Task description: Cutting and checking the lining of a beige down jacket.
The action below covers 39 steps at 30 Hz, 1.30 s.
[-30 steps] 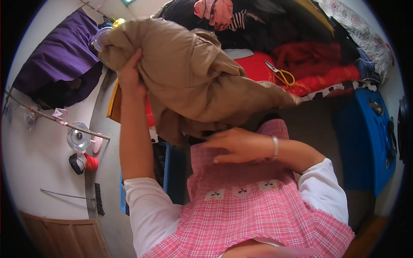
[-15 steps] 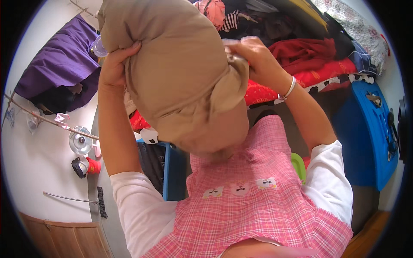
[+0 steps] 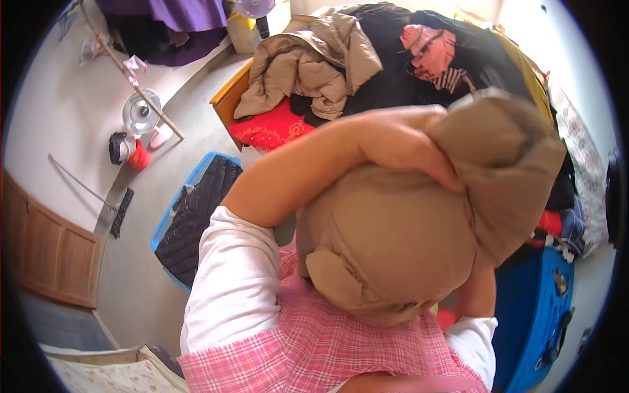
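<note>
A bulky khaki padded garment (image 3: pixel 393 229), bundled up and slightly blurred, is held in front of my chest and covers much of my pink checked apron (image 3: pixel 341 347). My left hand (image 3: pixel 419 144) reaches across its far side, thumb pressing into the fabric and fingers wrapped over the fold. To the right, one puffed end of the bundle sticks up past that hand. My right forearm (image 3: pixel 476 295) goes up behind the bundle's lower right side, which hides the hand and its fingers.
Beyond the bundle, a bed holds a khaki puffer coat (image 3: pixel 314 62), dark clothes and a pink garment (image 3: pixel 429 52). A blue bin with a black quilted jacket (image 3: pixel 200 216) stands on the floor at left. A blue lid (image 3: pixel 544 321) is at right.
My view has turned, bringing more of the bed and the blue bin into sight. The bundle has swung right; my left hand now crosses its far side, and my right hand has gone behind it.
</note>
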{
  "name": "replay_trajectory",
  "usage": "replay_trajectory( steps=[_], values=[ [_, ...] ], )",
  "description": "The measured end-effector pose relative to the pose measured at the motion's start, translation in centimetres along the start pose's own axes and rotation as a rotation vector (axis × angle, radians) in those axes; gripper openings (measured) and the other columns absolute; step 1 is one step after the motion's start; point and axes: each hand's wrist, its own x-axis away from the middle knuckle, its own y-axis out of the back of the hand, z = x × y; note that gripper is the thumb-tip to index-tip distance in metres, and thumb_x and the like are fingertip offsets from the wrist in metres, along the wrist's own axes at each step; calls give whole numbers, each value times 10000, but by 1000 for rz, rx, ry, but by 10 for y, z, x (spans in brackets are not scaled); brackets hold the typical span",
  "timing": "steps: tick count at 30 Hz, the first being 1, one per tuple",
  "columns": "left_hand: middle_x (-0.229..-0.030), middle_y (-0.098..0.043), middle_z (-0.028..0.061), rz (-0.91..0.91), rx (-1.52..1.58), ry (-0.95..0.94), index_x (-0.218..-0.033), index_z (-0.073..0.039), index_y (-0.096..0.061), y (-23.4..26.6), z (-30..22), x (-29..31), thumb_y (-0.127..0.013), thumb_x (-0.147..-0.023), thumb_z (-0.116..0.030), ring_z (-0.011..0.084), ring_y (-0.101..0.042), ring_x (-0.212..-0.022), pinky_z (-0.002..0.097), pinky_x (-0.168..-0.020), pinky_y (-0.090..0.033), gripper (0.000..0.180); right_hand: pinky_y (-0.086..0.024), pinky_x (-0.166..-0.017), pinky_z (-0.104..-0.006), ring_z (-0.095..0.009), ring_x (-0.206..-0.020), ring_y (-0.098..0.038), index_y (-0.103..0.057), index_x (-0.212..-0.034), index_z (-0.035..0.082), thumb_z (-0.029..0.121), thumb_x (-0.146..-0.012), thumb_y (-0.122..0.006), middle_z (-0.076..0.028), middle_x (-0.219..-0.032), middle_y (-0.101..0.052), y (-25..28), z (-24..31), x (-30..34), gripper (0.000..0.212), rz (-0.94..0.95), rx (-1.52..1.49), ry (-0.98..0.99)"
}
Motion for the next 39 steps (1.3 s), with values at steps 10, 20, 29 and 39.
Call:
replay_trajectory(
  steps=[10,20,29,39],
  values=[
    [-1377,-386,173,-149,-15,320,-1479,-47,-8,-15,56,124,-882,-557,-393,223,-375,-1285,343,-1074,-285,1316,-376,-999,-344,-220,-1190,-477,-525,-1254,9,174,-726,-762,-135,-1286,-512,-48,-41,-23,602,-29,-221,6],
    [-841,-627,102,-446,-952,717,-816,-66,-637,-30,42,199,-593,-622,13,319,-555,-826,362,-790,-427,214,-377,-999,-348,-221,-1183,-481,-523,-1257,11,174,-728,-760,-134,-1278,-516,-105,-52,-41,602,-53,-534,-22],
    [-1109,-599,83,-940,-1014,203,-1092,-91,-600,21,141,116,-598,-828,-240,250,-542,-1016,406,-899,-385,303,-377,-999,-351,-222,-1177,-485,-521,-1260,12,174,-729,-758,-133,-1271,-520,-129,-39,-70,603,-52,-726,-72],
    [-1126,-592,85,-916,-814,310,-1101,-98,-596,-13,175,108,-590,-832,-247,247,-545,-1021,404,-910,-389,308,-378,-998,-355,-224,-1170,-489,-519,-1263,14,174,-731,-756,-132,-1262,-524,-136,-20,-64,603,-18,-848,-309]
  ],
)
